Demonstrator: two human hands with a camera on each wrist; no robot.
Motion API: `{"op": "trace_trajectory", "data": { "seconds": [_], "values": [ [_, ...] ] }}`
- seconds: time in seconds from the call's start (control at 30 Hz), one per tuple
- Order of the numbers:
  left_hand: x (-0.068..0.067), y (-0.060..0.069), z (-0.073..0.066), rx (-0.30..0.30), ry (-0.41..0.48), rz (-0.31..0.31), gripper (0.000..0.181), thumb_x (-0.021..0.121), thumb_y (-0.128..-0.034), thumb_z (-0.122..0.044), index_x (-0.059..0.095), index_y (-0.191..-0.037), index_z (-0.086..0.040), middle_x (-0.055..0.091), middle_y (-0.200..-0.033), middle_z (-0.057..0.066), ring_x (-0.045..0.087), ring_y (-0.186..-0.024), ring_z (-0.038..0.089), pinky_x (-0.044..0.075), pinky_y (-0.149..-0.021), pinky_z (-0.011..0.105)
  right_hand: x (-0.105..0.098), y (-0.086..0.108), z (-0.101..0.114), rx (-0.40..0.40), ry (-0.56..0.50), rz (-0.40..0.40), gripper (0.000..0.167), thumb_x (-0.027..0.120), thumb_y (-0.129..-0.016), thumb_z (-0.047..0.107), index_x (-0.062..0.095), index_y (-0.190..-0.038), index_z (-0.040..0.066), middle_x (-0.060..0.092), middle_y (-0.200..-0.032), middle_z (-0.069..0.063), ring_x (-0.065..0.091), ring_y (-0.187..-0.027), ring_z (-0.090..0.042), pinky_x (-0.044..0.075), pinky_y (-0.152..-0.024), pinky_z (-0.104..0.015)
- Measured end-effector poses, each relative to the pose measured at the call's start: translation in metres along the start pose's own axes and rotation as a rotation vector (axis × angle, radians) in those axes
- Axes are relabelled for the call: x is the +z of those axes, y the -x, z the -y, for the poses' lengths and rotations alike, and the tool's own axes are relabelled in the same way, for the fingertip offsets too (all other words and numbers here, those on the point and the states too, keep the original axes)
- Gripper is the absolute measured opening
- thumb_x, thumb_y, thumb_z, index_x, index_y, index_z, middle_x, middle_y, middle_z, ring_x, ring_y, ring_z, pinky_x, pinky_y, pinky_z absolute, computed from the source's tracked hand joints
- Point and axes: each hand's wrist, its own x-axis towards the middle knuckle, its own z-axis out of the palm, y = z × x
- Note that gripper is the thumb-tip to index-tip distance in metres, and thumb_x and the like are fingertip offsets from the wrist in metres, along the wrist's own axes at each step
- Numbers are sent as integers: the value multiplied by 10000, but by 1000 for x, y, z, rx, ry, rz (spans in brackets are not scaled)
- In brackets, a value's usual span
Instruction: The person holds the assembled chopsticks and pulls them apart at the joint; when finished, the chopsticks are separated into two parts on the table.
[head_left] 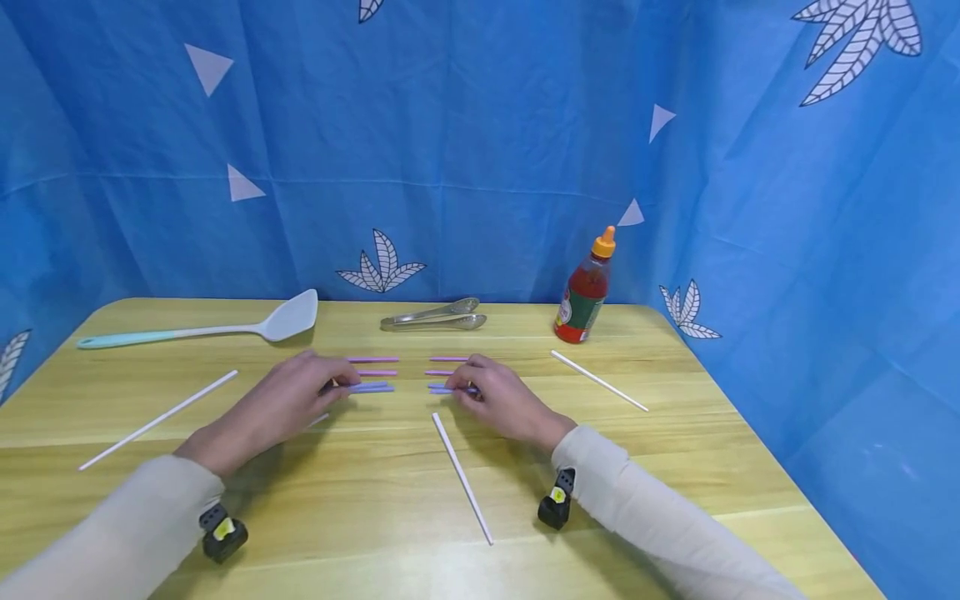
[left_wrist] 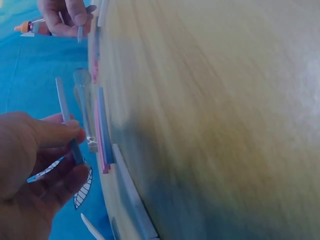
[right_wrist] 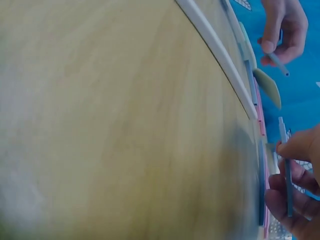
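My left hand [head_left: 300,387] pinches a short blue stick [left_wrist: 63,100] between thumb and fingers, raised off the tabletop. Facing it, my right hand [head_left: 498,396] pinches another blue stick [right_wrist: 288,185]; this one ends in a narrower tip. In the right wrist view, the end of the left hand's stick [right_wrist: 280,66] looks hollow. By the left fingers lie a blue stick [left_wrist: 104,125] and pink sticks [head_left: 372,360]. More pink sticks [head_left: 448,359] and a blue stick [right_wrist: 262,185] lie by the right hand, partly hidden by it.
Several long white sticks lie about the wooden table [head_left: 360,517], one [head_left: 462,479] between my forearms, others at left [head_left: 159,421] and right [head_left: 600,381]. Along the back are a spatula [head_left: 288,318], metal tongs [head_left: 435,317] and a sauce bottle [head_left: 585,296]. A blue curtain [head_left: 480,150] hangs behind.
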Motion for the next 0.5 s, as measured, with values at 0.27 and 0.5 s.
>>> {"op": "trace_trajectory", "data": {
  "seconds": [0.27, 0.5],
  "values": [
    [8, -3, 0, 73, -103, 35, 169, 813, -967, -53, 819, -1074, -184, 780, -1138, 23, 735, -1103, 301, 607, -981, 545, 4, 1, 0, -6, 57, 22, 100, 768, -1018, 85, 805, -1109, 101, 739, -1047, -25, 681, -965, -156, 605, -882, -329],
    [13, -2, 4, 102, -154, 28, 148, 827, -955, -65, 789, -1014, -195, 763, -1046, -18, 717, -966, 234, 617, -849, 483, 9, 0, -2, 9, 82, 22, 89, 779, -1011, 93, 806, -1089, 125, 741, -1020, -10, 664, -922, -141, 599, -849, -328]
  ]
}}
